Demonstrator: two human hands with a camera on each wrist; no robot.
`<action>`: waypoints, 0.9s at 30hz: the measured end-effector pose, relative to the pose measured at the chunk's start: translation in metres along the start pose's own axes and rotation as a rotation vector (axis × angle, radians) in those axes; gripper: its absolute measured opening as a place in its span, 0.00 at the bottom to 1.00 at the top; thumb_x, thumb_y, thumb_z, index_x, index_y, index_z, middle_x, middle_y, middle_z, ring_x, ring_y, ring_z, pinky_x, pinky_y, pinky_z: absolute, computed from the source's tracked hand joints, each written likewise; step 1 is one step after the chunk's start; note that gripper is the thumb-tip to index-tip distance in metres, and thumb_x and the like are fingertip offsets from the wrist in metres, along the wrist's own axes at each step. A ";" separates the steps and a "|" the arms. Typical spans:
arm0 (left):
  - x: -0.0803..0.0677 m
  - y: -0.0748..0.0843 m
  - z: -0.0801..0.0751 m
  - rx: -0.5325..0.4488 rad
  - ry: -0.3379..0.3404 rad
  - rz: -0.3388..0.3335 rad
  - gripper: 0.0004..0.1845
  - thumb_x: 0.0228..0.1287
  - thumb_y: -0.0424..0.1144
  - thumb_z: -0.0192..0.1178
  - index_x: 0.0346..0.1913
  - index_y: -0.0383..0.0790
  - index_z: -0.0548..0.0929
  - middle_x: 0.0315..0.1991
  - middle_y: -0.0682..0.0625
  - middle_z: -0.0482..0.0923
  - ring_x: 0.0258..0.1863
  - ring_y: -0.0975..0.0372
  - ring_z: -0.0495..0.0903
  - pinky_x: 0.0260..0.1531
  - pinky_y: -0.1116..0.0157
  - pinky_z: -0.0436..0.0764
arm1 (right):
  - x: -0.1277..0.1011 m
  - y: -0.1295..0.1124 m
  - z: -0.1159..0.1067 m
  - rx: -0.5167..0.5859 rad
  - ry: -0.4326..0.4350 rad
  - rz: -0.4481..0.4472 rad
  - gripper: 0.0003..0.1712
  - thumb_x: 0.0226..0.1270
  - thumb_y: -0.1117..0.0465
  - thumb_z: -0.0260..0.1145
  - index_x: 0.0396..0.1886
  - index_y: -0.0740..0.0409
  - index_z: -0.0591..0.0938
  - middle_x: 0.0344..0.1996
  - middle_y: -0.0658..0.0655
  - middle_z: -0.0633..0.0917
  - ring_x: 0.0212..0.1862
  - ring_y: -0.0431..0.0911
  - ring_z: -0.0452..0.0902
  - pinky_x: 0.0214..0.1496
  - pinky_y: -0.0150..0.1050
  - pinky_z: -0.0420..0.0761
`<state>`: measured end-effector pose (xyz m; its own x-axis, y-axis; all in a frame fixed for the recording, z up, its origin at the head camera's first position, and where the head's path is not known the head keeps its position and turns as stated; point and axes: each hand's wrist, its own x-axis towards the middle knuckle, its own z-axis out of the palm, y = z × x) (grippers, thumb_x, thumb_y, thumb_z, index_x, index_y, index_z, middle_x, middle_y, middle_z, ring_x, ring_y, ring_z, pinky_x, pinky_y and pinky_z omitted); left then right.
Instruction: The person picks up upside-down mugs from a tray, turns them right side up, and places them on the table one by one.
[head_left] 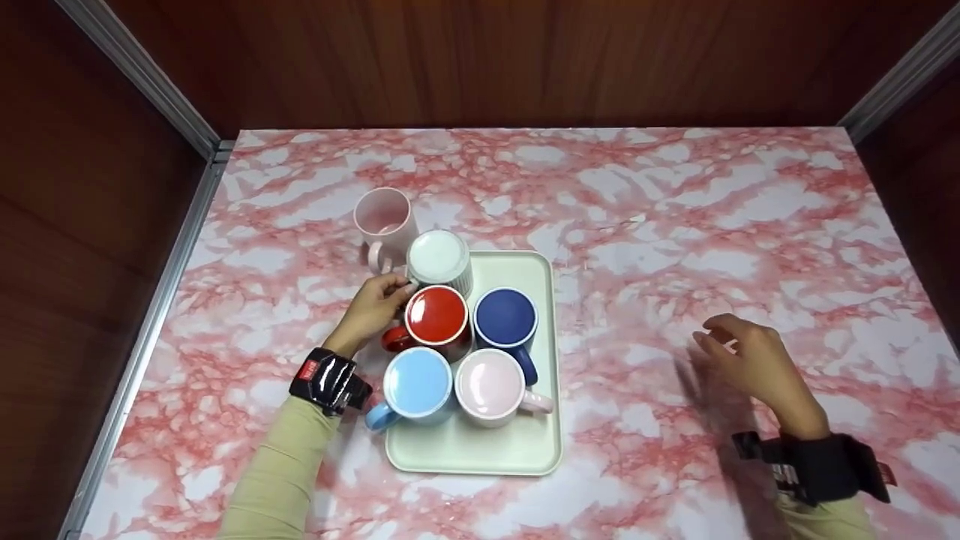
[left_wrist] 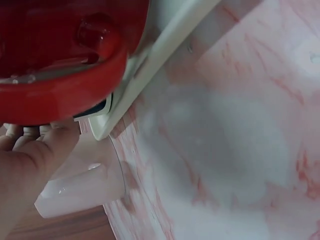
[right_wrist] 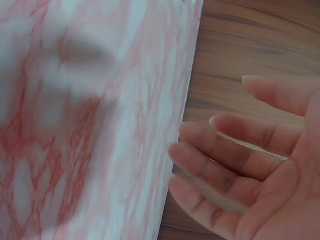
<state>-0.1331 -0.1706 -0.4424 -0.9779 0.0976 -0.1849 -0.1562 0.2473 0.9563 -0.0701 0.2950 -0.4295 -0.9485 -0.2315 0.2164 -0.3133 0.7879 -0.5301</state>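
Note:
My left hand pinches the handle side of a white ribbed mug, which stands base up at the far left corner of the cream tray. In the left wrist view the fingers are partly hidden behind the handle of the red mug. Base up on the tray are also a dark blue mug, a light blue mug and a pale pink mug. An upright pink mug stands beyond the tray. My right hand hovers at the right, fingers loosely bent and holding nothing.
The table has a red and white marbled top. Brown wood panels enclose it at the back and sides, with a metal frame strip along the left edge.

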 end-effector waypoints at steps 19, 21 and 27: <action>0.000 0.012 0.001 0.023 0.128 -0.001 0.10 0.67 0.30 0.49 0.41 0.24 0.77 0.27 0.43 0.72 0.25 0.61 0.70 0.25 0.71 0.71 | 0.007 -0.027 0.007 0.148 -0.024 -0.122 0.05 0.55 0.73 0.64 0.31 0.62 0.82 0.24 0.50 0.82 0.26 0.35 0.73 0.29 0.24 0.70; 0.000 0.015 0.002 0.015 0.145 0.004 0.10 0.66 0.30 0.50 0.39 0.24 0.77 0.27 0.42 0.73 0.26 0.60 0.70 0.25 0.71 0.71 | 0.010 -0.031 0.012 0.163 -0.040 -0.132 0.05 0.56 0.72 0.64 0.32 0.62 0.82 0.25 0.50 0.82 0.26 0.36 0.73 0.29 0.26 0.71; -0.001 0.030 0.001 -0.018 0.198 0.032 0.09 0.65 0.31 0.52 0.36 0.25 0.77 0.28 0.39 0.75 0.28 0.57 0.74 0.29 0.68 0.73 | 0.017 -0.046 0.023 0.214 -0.118 -0.109 0.04 0.60 0.68 0.63 0.35 0.62 0.82 0.28 0.48 0.82 0.29 0.37 0.73 0.29 0.33 0.73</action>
<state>-0.1363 -0.1625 -0.4142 -0.9904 -0.0866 -0.1075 -0.1248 0.2300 0.9652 -0.0726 0.2415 -0.4207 -0.9035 -0.3834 0.1914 -0.4051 0.6187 -0.6731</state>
